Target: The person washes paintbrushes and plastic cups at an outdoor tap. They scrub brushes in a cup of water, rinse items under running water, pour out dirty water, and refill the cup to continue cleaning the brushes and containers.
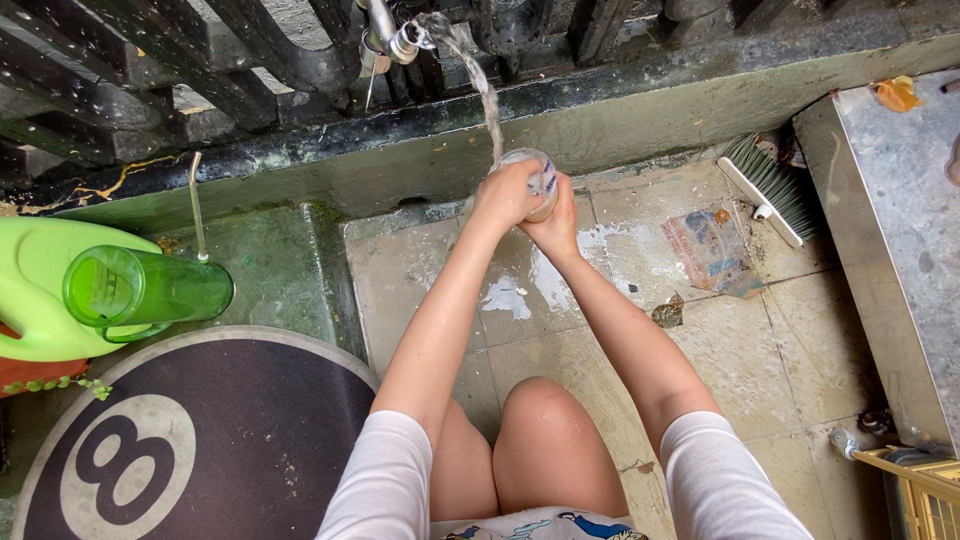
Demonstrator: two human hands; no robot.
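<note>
- At the bottom of the frame, the person's bare knees and white sleeves show; both arms stretch up toward the middle of the picture.
- Lower left, a round dark mat (215, 440) lies on the floor, with a green watering can (90, 290) just above it at the left edge.
- Centre, slightly above the middle, the left hand (505, 195) and the right hand (555, 225) are both wrapped tight around a small clear jar (535, 175), held between them off the wet floor tiles (780, 370).
- The jar stands roughly upright, mouth toward the top of the frame; the left hand covers its left side, the right hand its lower right, both equally near.
- Above it, a stream of water (485, 90) falls from a tap (395, 40) at the top centre, straight into the jar.
- Right of the hands, a scrub brush (770, 185) lies by a metal counter (900, 250).
</note>
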